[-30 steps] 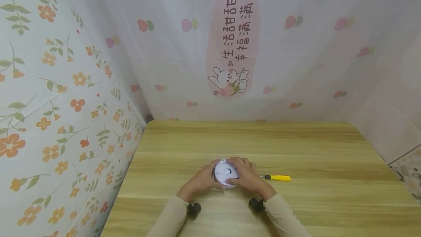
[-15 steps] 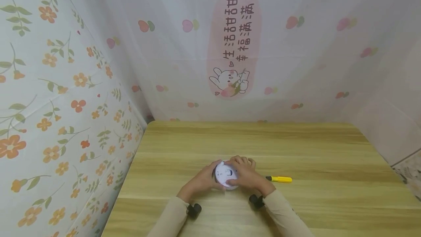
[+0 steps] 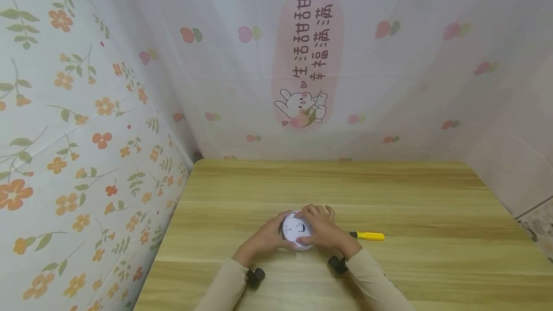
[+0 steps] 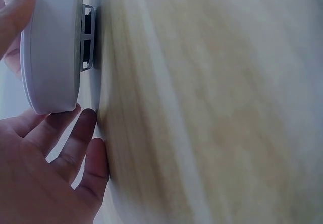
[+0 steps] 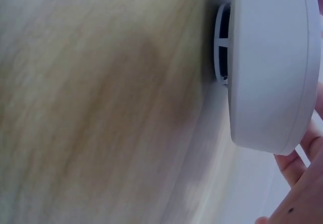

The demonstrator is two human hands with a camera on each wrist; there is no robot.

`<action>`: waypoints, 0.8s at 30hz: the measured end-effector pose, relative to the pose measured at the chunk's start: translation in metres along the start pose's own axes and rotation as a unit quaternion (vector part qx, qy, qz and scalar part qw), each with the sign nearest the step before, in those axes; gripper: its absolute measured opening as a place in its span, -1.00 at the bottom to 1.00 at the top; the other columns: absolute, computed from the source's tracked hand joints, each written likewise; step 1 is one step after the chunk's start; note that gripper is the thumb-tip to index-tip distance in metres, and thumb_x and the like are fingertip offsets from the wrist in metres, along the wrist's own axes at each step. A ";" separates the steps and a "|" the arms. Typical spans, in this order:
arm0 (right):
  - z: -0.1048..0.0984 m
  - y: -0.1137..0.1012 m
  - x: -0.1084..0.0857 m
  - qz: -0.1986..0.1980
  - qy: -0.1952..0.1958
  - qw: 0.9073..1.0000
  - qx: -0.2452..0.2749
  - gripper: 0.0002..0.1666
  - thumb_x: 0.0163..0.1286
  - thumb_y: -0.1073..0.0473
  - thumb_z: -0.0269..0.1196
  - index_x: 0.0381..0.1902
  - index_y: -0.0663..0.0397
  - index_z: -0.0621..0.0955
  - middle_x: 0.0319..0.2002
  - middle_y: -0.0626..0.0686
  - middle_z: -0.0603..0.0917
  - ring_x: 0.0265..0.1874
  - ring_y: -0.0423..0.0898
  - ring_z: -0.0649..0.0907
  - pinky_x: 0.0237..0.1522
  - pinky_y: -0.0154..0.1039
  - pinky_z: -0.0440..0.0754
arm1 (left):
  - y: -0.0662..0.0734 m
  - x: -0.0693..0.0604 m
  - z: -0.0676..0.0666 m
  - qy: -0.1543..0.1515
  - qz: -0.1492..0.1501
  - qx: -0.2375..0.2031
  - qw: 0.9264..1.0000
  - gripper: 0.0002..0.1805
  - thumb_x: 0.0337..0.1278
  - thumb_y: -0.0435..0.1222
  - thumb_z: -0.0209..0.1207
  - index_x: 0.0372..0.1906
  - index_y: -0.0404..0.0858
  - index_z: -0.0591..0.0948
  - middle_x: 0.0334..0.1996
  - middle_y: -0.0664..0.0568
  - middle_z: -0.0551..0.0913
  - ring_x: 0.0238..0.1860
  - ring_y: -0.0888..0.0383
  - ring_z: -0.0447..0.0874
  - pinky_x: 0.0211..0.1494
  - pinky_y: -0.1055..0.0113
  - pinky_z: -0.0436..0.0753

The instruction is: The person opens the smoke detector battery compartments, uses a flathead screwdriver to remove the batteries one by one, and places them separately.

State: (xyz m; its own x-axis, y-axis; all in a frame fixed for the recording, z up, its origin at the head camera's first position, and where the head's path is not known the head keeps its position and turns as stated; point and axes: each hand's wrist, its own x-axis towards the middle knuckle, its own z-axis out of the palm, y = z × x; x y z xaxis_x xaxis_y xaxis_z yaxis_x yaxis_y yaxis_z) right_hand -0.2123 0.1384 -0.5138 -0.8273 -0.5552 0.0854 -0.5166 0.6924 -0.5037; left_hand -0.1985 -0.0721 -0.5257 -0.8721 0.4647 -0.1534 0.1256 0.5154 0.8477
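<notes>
A round white smoke detector (image 3: pixel 292 230) is held between both hands near the middle of the table, its flat back with printed marks and a slot facing up. In the left wrist view, the detector's smooth side wall (image 4: pixel 53 52) shows, and its slotted vent (image 4: pixel 88 37) points down close to the tabletop. My left hand (image 3: pixel 265 235) grips the left side of the rim, with some fingertips underneath near the wood. From the right, my right hand (image 3: pixel 324 231) holds the back and rim, its thumb toward the near edge. The right wrist view shows only part of that hand.
Just right of my right hand lies a screwdriver (image 3: pixel 370 236) with a yellow and black handle; its shaft is hidden. The wooden table (image 3: pixel 345 186) ends at printed fabric behind and on the left. A black wrist camera (image 3: pixel 255 277) sits at the left wrist.
My right hand has shifted slightly, and the screwdriver's shaft, partly visible a second ago, is now covered by it. Both hands keep their hold on the smoke detector.
</notes>
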 end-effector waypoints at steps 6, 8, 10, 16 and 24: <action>0.000 -0.002 0.001 0.003 0.002 1.000 -0.011 -0.33 0.02 -0.08 0.47 0.08 0.01 0.54 0.01 0.04 0.47 0.06 0.08 0.38 0.21 0.34 -0.03 | 0.001 0.000 -0.001 0.003 0.006 0.004 1.000 0.08 -0.17 -0.09 0.48 0.48 -0.20 0.15 0.27 -0.15 0.44 0.21 -0.03 0.47 0.29 -0.01 0.44; 0.000 -0.002 0.001 0.002 0.005 1.000 -0.016 -0.33 0.02 -0.08 0.47 0.07 0.01 0.53 0.00 0.04 0.47 0.06 0.09 0.38 0.21 0.34 -0.02 | 0.001 0.001 -0.001 0.003 0.005 0.005 1.000 0.08 -0.17 -0.09 0.47 0.49 -0.20 0.14 0.27 -0.15 0.45 0.20 -0.02 0.47 0.28 0.00 0.45; 0.000 -0.002 0.001 0.001 0.005 1.000 -0.016 -0.33 0.03 -0.08 0.46 0.06 0.02 0.53 0.00 0.05 0.47 0.06 0.09 0.38 0.21 0.35 -0.02 | 0.000 0.001 -0.001 0.003 0.003 0.006 1.000 0.09 -0.16 -0.08 0.47 0.49 -0.19 0.14 0.27 -0.15 0.44 0.20 -0.02 0.47 0.28 0.00 0.45; -0.001 -0.003 0.001 0.002 0.007 1.000 -0.015 -0.33 0.05 -0.08 0.45 0.09 0.02 0.52 0.00 0.05 0.47 0.07 0.08 0.38 0.23 0.34 -0.05 | -0.001 0.002 -0.001 0.003 0.003 0.006 1.000 0.08 -0.15 -0.05 0.47 0.49 -0.19 0.14 0.30 -0.14 0.43 0.20 0.01 0.46 0.28 0.03 0.44; 0.002 -0.002 0.000 0.005 0.013 1.000 -0.023 -0.33 0.02 -0.07 0.47 0.07 0.03 0.54 -0.02 0.05 0.48 0.04 0.09 0.39 0.21 0.35 0.00 | -0.003 0.003 0.000 -0.001 0.005 0.006 1.000 0.09 -0.16 -0.07 0.47 0.49 -0.20 0.14 0.30 -0.16 0.42 0.22 -0.02 0.46 0.31 0.02 0.44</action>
State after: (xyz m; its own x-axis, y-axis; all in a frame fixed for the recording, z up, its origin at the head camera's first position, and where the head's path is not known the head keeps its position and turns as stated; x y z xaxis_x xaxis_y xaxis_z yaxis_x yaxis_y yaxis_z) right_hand -0.2109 0.1364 -0.5146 -0.8379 -0.5362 0.1025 -0.5169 0.7188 -0.4649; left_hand -0.2009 -0.0721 -0.5289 -0.8697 0.4718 -0.1453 0.1405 0.5188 0.8433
